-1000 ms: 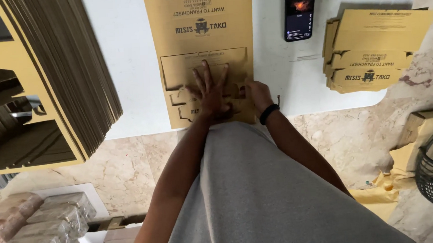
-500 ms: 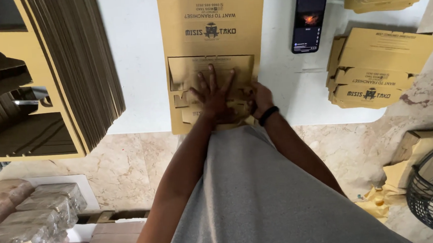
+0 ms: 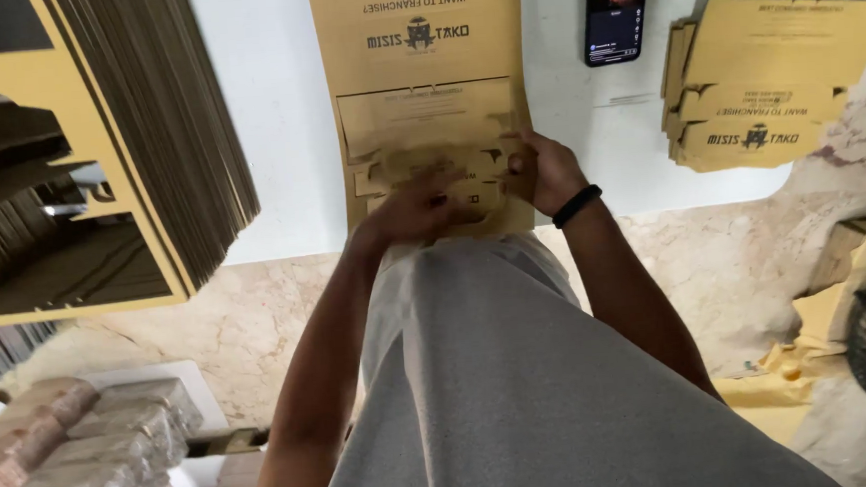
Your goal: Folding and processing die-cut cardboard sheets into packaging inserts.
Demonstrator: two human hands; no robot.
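There is one view only, from a camera on the person's head, tilted steeply down over the grey-shirted chest. It faces the white surface ahead and the marble floor below, so the far side of the scene sits at the top of the frame. The camera is close, at about arm's reach: the left grip and right grip lie near the frame's middle, on the flat cardboard sheet. No second view shares the scene.
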